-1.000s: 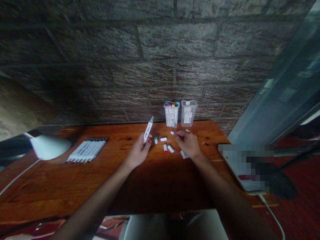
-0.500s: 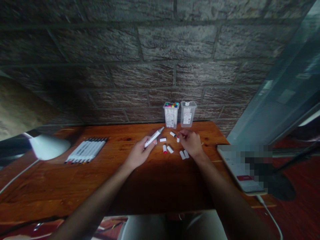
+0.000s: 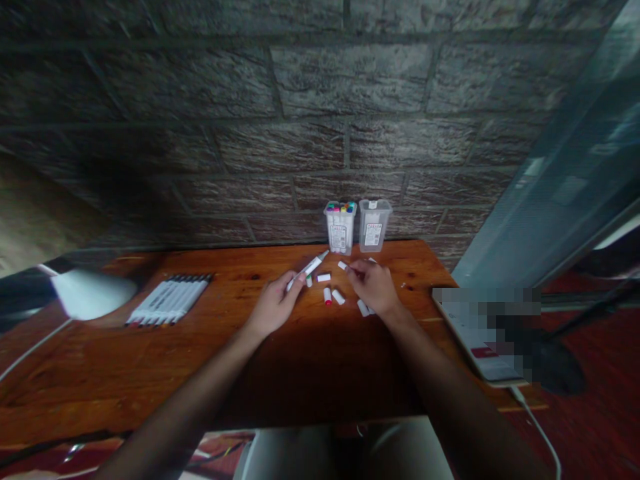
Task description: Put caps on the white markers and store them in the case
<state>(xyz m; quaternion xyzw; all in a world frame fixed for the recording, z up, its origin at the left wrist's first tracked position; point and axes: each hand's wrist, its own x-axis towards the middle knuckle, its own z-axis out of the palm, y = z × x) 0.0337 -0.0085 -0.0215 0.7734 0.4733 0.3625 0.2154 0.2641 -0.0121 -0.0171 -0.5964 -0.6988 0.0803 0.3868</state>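
Note:
My left hand (image 3: 273,307) is closed round a white marker (image 3: 310,268) whose uncapped grey tip points up and to the right. My right hand (image 3: 373,288) rests on the wooden table (image 3: 300,347) among several loose white marker caps (image 3: 332,295), its fingertips pinched on one small cap (image 3: 344,267). A red-ended cap (image 3: 327,296) and a green-ended cap (image 3: 309,281) lie between the two hands. Behind them stand two clear plastic tubs: the left tub (image 3: 341,227) holds coloured markers, the right tub (image 3: 375,225) looks nearly empty.
A row of several white markers (image 3: 170,300) lies at the table's left. A white lamp head (image 3: 85,293) sits at the far left with a cable. A tablet or book (image 3: 480,340), partly blurred, lies at the right edge. A brick wall stands behind.
The marker in my left hand has tipped from upright to slanting right, toward my right hand. My right hand has shifted slightly among the caps and pinches one.

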